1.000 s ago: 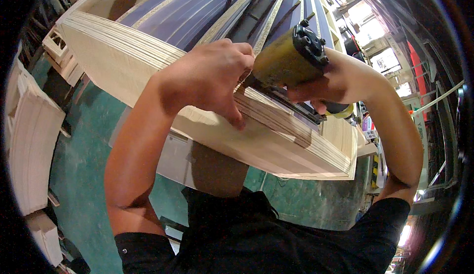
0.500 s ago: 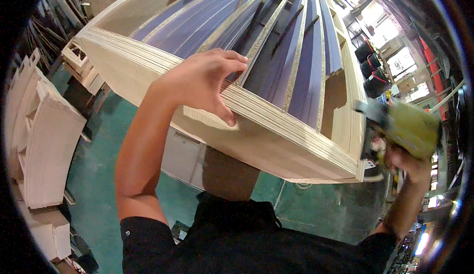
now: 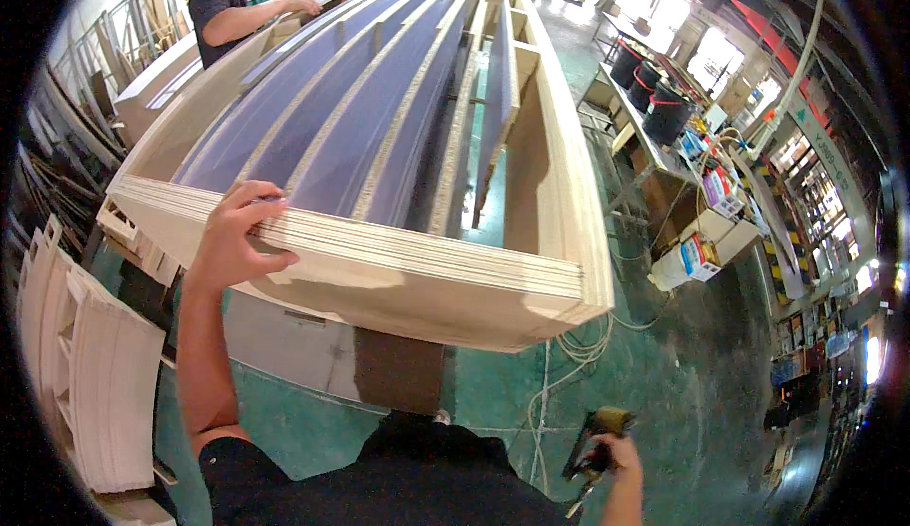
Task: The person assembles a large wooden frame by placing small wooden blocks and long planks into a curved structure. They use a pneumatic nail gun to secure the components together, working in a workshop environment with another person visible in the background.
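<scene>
A large pale wooden frame [image 3: 427,265] with a layered plywood edge stands before me. Purple-blue panels [image 3: 332,147] with chipboard edges run lengthwise inside it. My left hand [image 3: 232,240] is hooked over the near edge toward its left end, fingers on top and thumb against the front face. Low at the right, away from the frame, my right hand [image 3: 618,455] grips a yellow and black nail gun [image 3: 597,436] by its handle. The tool hangs over the green floor, and its lower part is hard to make out.
Another person [image 3: 246,5] has both hands at the frame's far left side. Black buckets [image 3: 668,114] stand on a bench at the right. A pale hose [image 3: 583,351] coils on the floor by the frame's near right corner. Curved wooden pieces [image 3: 109,374] stand at the left.
My right hand has lowered the nail gun from beside the frame's right corner. My left hand has shifted left along the near edge and closed over it. The view now takes in the other person.
</scene>
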Available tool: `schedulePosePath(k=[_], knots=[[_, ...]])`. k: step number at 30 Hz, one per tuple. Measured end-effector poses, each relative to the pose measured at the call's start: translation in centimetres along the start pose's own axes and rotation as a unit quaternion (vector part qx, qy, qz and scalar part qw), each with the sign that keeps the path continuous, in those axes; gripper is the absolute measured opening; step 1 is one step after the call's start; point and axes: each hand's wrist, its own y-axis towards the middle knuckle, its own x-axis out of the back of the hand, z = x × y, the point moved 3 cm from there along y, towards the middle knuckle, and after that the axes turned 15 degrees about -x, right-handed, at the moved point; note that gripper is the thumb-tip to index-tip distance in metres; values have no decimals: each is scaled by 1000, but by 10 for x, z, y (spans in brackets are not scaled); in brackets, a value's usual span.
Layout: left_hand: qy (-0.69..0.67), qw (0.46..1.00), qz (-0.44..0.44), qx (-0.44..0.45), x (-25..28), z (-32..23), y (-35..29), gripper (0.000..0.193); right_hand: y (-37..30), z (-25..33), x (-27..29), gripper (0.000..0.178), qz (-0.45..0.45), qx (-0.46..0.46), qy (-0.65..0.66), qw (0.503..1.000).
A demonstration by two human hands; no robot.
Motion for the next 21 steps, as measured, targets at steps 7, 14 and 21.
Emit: schedulePosePath(k=[7,14,21], knots=[[27,999,20,-21,9,-12,-6,57,42,-154,-69,13,-54,-251,-66,964],[-22,997,73,14,34,15,-15,66,73,-186,-120,8,26,-78,-234,969],[-19,977,192,-96,64,57,-17,82,-125,-4,-251,38,206,-54,-248,945]])
